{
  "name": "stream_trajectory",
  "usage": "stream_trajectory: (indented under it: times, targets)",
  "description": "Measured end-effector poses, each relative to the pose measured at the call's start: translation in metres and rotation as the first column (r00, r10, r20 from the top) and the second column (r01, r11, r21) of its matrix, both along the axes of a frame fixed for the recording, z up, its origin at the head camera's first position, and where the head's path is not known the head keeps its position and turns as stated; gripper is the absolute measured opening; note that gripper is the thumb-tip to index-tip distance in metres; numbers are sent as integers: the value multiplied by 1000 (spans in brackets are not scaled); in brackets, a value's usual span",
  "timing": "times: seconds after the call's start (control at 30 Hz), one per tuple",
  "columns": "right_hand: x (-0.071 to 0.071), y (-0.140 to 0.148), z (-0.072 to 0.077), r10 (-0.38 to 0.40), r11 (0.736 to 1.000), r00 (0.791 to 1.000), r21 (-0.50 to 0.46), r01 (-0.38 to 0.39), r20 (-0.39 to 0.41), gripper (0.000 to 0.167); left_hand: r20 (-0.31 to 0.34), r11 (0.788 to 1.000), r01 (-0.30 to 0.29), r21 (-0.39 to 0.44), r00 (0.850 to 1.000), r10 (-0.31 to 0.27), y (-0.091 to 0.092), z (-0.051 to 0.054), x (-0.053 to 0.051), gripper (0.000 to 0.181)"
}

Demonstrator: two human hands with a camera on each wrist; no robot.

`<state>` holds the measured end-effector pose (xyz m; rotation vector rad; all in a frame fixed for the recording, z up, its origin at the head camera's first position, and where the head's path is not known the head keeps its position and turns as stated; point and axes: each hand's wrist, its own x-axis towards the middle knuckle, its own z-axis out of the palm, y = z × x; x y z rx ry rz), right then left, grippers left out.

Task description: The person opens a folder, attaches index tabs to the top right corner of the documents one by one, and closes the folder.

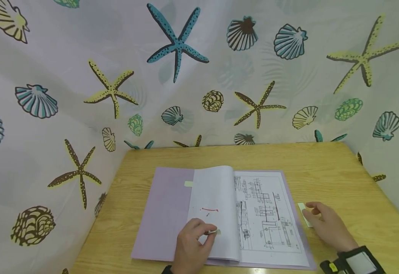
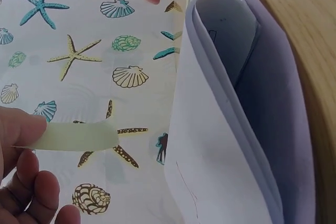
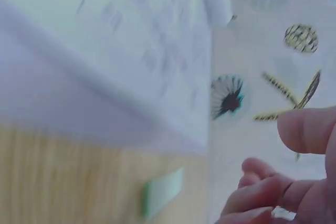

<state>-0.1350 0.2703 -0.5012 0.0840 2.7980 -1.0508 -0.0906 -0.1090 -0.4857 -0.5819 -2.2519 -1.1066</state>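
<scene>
A purple folder [image 1: 168, 213] lies spread on the table, with turned white pages [image 1: 213, 190] beside a sheet of technical drawings [image 1: 266, 213]. Over the turned pages, my left hand [image 1: 190, 245] pinches a pale green sticky note strip [image 2: 79, 136] between thumb and forefinger. My right hand [image 1: 329, 226] is right of the folder, above a small pad of green sticky notes [image 3: 163, 192] on the table. Its thumb and loosely bent fingers stand apart with nothing between them. In the head view this hand covers part of the pad.
Another pale green strip [image 1: 188, 183] sits at the left edge of the turned pages, over the purple cover. Red and dark marks [image 1: 209, 210] show on the white page. Around the wooden table [image 1: 254, 156] hangs a cloth [image 1: 199, 87] printed with shells and starfish.
</scene>
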Motion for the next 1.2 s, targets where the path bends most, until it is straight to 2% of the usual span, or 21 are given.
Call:
stream_trajectory:
  times: [0.07,0.13,0.23,0.3,0.37,0.5,0.57,0.63,0.73,0.87,0.93,1.0,1.13,1.2]
  targets:
    - [6,-16,12,19,998,999,-56,-20,-25,52,-13,1000,6,-22,1000,-6,3,1,0,18]
    - [13,-33,23,77,987,995,-136,-84,-59,42,-28,999,20,-44,999,-21,7,3,1,16]
    - [22,-59,35,180,942,970,-254,-218,-164,24,-55,995,60,-76,996,-64,17,6,1,19]
    - [28,-75,40,245,898,937,-305,-316,-251,13,-73,992,86,-98,993,-93,23,8,2,20]
    - [34,-89,43,302,845,892,-338,-414,-335,9,-91,986,113,-121,988,-124,30,10,3,20]
    - [43,-113,48,409,722,798,-377,-580,-443,18,-79,975,153,-159,983,-167,40,12,5,18]
    - [46,-122,50,434,691,768,-373,-620,-471,20,-74,969,178,-169,979,-192,44,12,5,18]
    - [47,-129,51,440,690,746,-344,-637,-499,21,-66,965,197,-174,975,-211,48,13,6,17]
    - [47,-136,51,429,718,732,-292,-632,-530,24,-40,963,217,-161,973,-227,53,14,8,18]
    - [47,-140,51,419,759,723,-225,-611,-549,29,-12,968,185,-172,982,-190,55,15,11,28]
    - [47,-141,50,421,773,732,-211,-599,-536,26,-6,970,157,-185,987,-161,56,16,12,34]
    - [47,-142,51,422,782,751,-215,-585,-509,21,-7,971,138,-193,990,-142,57,16,13,36]
    - [48,-143,51,409,785,776,-249,-568,-480,11,-34,968,163,-190,984,-172,59,16,12,37]
    - [47,-142,50,403,774,780,-277,-570,-478,11,-67,965,166,-205,981,-183,59,15,11,39]
